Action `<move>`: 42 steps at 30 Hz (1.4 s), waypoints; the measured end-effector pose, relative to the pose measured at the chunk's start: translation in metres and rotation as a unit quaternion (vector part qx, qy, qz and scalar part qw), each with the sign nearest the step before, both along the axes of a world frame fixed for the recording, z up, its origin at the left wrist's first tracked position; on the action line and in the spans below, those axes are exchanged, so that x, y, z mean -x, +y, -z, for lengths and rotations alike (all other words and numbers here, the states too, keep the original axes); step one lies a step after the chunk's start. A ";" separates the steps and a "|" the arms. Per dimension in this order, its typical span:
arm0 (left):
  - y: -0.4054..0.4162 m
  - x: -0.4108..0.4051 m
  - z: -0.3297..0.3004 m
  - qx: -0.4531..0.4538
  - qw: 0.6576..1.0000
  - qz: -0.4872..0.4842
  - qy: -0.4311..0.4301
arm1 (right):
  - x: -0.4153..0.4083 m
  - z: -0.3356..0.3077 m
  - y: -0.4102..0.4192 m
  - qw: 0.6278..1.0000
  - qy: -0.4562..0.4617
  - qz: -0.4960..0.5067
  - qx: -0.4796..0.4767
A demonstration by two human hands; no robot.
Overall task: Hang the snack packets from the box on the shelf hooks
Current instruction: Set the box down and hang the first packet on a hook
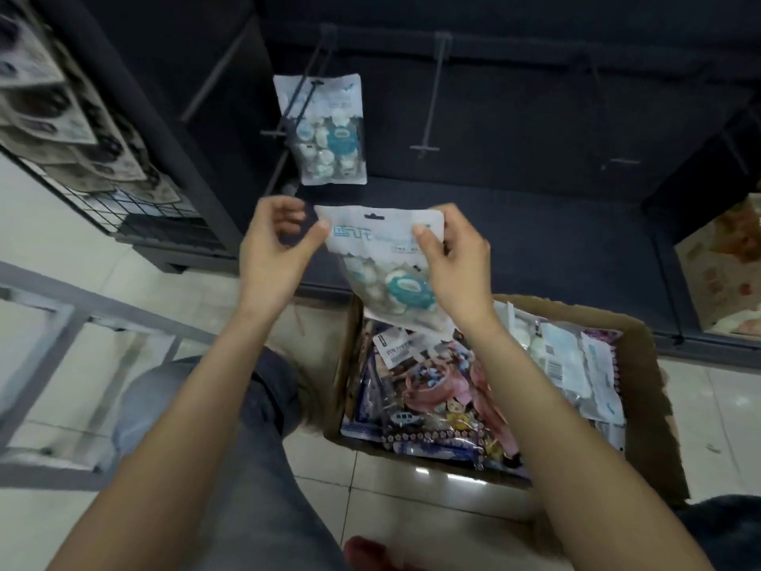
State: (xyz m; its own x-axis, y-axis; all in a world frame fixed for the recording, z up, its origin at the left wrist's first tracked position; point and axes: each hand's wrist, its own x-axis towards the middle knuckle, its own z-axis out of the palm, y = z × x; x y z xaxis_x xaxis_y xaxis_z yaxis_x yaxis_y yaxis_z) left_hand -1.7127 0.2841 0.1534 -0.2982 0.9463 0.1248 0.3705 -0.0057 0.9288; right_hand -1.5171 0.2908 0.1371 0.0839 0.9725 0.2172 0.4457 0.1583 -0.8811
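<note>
Held packet: white plastic snack packet with teal-and-white print point(381, 261) — held up in the air above the far-left corner of the box, in front of the dark shelf.
Orientation: long axis runs roughly top to bottom of the view, tilted so the lower end leans right; the header end with the dark hang slot points up toward the shelf, printed face toward the camera.
Right hand point(455, 257): fingers curled round the packet's upper right edge, thumb pressed on the front of the header — grasping the packet.
Left hand point(280, 245): fingers loosely curled, thumb tip at the packet's upper left corner; whether it actually pinches the corner, cannot tell.
Hung packet: a second white and teal snack packet point(329, 129) hangs from a thin dark metal shelf hook point(294, 113), long axis vertical, above and a little left of the held one, apart from it.
Other hooks: a bare metal hook with a crossbar end point(430, 109) juts from the shelf back to the right of the hung packet.
Box: open brown cardboard box point(650, 405) on the pale tiled floor point(412, 488), holding many mixed packets lying flat — pink, blue and white ones.
Left side: black wire rack with printed packets point(74, 129).
Foreground: a knee in grey denim point(230, 426).
</note>
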 end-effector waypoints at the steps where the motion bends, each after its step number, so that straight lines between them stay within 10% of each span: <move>1: 0.009 0.015 -0.002 -0.004 1.000 0.008 0.025 | 0.006 -0.006 0.014 1.000 0.001 -0.012 -0.001; 6: 0.056 0.062 -0.005 0.045 0.991 0.116 -0.041 | 0.056 -0.015 0.067 0.994 0.024 -0.106 0.000; 16: 0.148 0.105 0.045 0.067 0.997 -0.003 -0.030 | 0.122 0.027 0.175 0.974 0.116 -0.072 0.182; 32: 0.195 0.116 0.082 -0.103 0.988 -0.023 -0.109 | 0.137 0.039 0.217 0.991 0.058 -0.034 0.114; 42: 0.250 0.108 0.067 -0.045 0.980 -0.114 0.156 | 0.135 0.039 0.256 0.987 -0.057 0.102 0.107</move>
